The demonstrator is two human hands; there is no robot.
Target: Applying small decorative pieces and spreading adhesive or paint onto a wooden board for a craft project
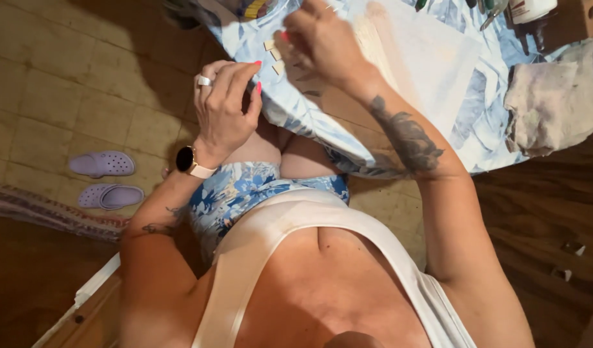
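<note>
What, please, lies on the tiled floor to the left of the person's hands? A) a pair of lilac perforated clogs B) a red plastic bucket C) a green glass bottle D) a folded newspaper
A: a pair of lilac perforated clogs lies side by side on the beige tiled floor, left of the left hand, beside a striped woven rug.
</note>
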